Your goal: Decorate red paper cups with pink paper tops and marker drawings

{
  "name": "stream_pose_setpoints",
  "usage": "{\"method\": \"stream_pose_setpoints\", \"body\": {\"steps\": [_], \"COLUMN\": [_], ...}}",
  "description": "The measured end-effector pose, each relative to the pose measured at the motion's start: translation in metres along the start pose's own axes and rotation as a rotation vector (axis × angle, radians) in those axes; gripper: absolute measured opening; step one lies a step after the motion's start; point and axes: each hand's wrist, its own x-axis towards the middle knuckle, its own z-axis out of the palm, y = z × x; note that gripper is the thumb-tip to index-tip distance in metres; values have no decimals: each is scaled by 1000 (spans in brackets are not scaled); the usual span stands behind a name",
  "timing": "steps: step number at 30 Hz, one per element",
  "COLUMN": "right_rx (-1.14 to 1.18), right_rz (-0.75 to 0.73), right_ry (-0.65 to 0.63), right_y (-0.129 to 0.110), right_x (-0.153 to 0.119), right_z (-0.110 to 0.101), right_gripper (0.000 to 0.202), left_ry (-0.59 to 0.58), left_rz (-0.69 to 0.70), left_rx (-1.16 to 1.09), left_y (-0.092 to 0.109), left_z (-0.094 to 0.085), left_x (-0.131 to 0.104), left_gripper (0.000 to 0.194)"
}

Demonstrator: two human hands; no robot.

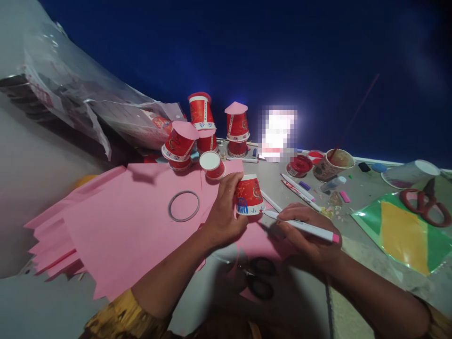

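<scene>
My left hand [226, 214] is closed around a red paper cup [250, 192] turned upside down, with gold patterns and a white band at its lower rim. Blue marks show on the cup's lower left side and along the band. In my right hand [319, 247] is a white marker [314, 229] with a pink end, gripped like a pen. Its tip is at the cup's lower right rim; whether it touches, I cannot tell. Just behind the held cup stands another small red paper cup [214, 170] with its white base up.
Stacked red cups with pink paper tops [236, 108] stand at the back. Pink paper sheets [127, 226] lie left under a grey ring [170, 209]. Black-handled scissors [259, 286] lie in front. Right are markers [300, 190], a paint jar [298, 167], red-handled scissors [425, 207] and a green-yellow packet [402, 230].
</scene>
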Motion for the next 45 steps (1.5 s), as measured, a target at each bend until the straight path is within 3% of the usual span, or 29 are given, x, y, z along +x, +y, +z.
{"method": "stream_pose_setpoints", "body": {"steps": [15, 19, 29, 37, 45], "right_rx": [-13, -14, 3, -3, -49], "right_rz": [-34, -123, -146, -138, -18], "right_ry": [-126, -105, -29, -89, -116], "right_y": [1, 2, 2, 2, 1], "right_x": [3, 4, -2, 0, 0], "right_z": [-1, -1, 5, 0, -3], "right_gripper": [12, 14, 19, 15, 7], "left_ry": [6, 13, 21, 19, 9], "left_rz": [-8, -23, -43, -53, -22], "left_rx": [54, 54, 28, 32, 44], "left_y": [3, 3, 5, 3, 4], "left_z": [-1, -1, -3, -3, -2], "left_x": [0, 0, 1, 0, 0], "left_gripper": [85, 86, 84, 87, 88]}}
